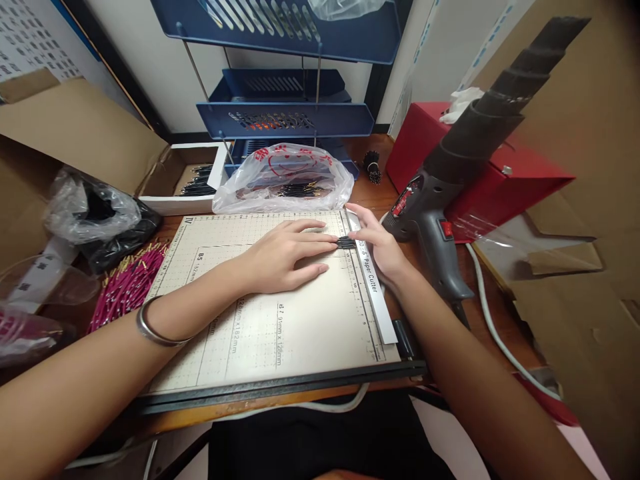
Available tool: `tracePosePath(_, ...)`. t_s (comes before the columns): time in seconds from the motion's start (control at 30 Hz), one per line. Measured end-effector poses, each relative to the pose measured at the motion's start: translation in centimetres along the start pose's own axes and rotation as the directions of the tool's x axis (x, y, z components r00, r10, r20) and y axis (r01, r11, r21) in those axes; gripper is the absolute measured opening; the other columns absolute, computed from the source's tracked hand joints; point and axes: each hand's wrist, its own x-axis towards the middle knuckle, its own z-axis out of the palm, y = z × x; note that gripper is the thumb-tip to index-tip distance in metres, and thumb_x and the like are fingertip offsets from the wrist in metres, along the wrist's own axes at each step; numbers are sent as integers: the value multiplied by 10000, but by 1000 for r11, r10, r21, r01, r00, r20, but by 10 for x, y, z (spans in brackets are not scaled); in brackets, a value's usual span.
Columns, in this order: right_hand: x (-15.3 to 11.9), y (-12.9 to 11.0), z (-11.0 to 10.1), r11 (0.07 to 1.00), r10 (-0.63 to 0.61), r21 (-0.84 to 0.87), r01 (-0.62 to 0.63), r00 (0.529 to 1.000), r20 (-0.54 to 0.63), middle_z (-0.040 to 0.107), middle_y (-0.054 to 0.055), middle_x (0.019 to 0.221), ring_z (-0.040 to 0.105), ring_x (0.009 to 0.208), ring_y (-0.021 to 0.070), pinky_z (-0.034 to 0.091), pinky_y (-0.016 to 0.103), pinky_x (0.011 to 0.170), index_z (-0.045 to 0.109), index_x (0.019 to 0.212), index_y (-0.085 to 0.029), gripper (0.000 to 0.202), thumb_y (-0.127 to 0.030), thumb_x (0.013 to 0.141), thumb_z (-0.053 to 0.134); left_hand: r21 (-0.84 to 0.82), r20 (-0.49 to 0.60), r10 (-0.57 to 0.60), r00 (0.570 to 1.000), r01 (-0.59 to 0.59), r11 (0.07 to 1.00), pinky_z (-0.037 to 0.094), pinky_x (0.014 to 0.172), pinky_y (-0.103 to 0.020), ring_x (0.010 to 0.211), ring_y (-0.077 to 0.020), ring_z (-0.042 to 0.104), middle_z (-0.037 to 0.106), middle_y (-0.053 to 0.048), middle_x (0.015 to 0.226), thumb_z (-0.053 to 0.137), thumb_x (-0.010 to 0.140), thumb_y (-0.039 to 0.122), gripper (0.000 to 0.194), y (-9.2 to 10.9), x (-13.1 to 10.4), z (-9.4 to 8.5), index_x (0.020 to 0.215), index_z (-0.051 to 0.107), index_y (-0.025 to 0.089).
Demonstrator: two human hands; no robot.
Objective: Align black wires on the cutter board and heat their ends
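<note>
Alignment step: left hand (280, 257) flat and right hand (377, 243) open, fingertips pinning black tubing bundle (346, 242) at paper cutter (280, 320) right edge; next needs firm hold.

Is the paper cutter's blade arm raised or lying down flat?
Down. The blade arm lies flat along the paper cutter edge, under the right hand.
</note>
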Motion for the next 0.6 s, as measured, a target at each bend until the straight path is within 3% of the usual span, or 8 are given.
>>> tracePosePath(0.1, 0, 1, 0, 998, 4, 57, -4, 1000, -1, 597, 89, 1581, 476, 1583, 356, 284, 551, 1422, 539, 1361, -267, 790, -372, 605, 741, -13, 19, -29, 999, 30, 999, 526, 1265, -597, 1501, -377, 631, 752, -99, 1521, 602, 1111, 380, 433, 0, 0, -1, 1465, 766, 190)
tracePosePath(0.3, -3, 2, -2, 993, -33, -112, 34, 999, 13, 556, 88, 1648, 426, 1626, 357, 277, 555, 1427, 524, 1440, -276, 868, -306, 612, 781, -34, 39, -29, 999, 30, 999, 527, 1254, -585, 1469, -360, 659, 746, -91, 1532, 609, 1108, 395, 435, 0, -1, -3, 1477, 760, 220)
tracePosePath(0.43, -2, 1, -2, 998, -13, -59, 14, 1000, 28, 575, 77, 1640, 392, 1657, 372, 300, 567, 1422, 521, 1432, -290, 905, -275, 569, 794, -37, -1, 21, 1000, -21, 999, 547, 1245, -566, 1445, -351, 675, 755, -106, 1516, 619, 1107, 361, 427, -3, 0, -1, 1477, 758, 200)
tracePosePath(0.6, 1, 1, 0, 999, 17, 44, -17, 1000, 11, 614, 84, 1604, 461, 1617, 363, 317, 545, 1425, 528, 1401, -276, 892, -273, 540, 762, -49, -90, 54, 994, -59, 997, 563, 1228, -537, 1426, -338, 686, 762, -127, 1501, 637, 1102, 346, 399, -3, 0, -3, 1440, 770, 181)
